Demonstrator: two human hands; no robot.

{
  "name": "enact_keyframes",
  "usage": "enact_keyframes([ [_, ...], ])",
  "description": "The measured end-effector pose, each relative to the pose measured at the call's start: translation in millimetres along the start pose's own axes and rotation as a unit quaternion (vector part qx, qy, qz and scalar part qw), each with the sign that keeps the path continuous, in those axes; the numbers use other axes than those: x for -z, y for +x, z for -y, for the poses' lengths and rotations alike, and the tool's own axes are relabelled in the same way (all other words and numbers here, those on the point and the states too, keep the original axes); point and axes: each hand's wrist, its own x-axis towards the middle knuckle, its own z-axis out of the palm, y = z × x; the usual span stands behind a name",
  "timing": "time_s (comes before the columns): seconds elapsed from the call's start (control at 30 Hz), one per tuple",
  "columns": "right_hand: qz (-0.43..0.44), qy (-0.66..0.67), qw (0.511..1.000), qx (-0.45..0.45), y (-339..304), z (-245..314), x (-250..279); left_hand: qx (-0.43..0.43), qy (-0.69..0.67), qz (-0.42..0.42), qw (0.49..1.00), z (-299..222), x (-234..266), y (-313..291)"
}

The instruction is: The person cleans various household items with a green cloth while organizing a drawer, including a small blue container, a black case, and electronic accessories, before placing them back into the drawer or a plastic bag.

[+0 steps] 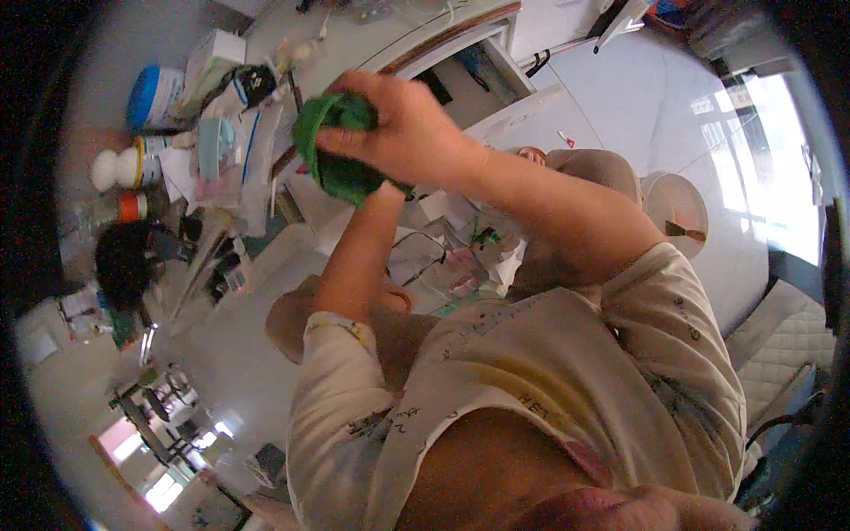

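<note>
A green round thing with a thick ring-like rim and a dark hollow middle is held up in front of me, over the edge of the cluttered desk. It looks soft, but its exact kind is unclear. My right hand is closed on its right side, with the thumb over the rim at the hollow. My left forearm rises to the underside of the green thing. Only the wrist end of my left hand shows; its fingers are hidden behind or within the green thing.
The desk has an open drawer. A blue-and-white tub, a jar with an orange band and papers crowd the left. Between my knees lie scraps and packets. A pale round bin stands right.
</note>
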Motion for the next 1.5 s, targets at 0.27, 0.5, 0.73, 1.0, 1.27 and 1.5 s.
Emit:
enact_keyframes([
  [0.27,-0.048,0.004,0.998,-0.044,2.8,3.3,19.0,0.144,-0.071,-0.209,0.965,49.9,23.5,142.6],
  [0.5,-0.095,0.064,0.989,-0.089,7.3,-0.5,42.3,0.072,0.004,-0.216,0.974,62.9,63.8,197.0],
  [0.73,-0.076,0.053,0.992,-0.086,4.2,-2.4,46.1,-0.193,0.25,-0.212,0.925,96.6,107.8,221.3],
  [1.0,-0.095,-0.009,0.995,-0.041,0.1,-15.3,45.1,0.005,-0.267,-0.135,0.954,53.3,37.4,151.9],
  [1.27,-0.055,-0.093,0.994,-0.013,18.9,-29.5,65.0,-0.017,-0.269,0.012,0.963,45.6,46.1,78.1],
  [1.5,0.027,-0.165,0.986,-0.029,20.2,-12.6,114.0,-0.22,0.102,0.003,0.97,-0.8,-35.5,-20.2],
])
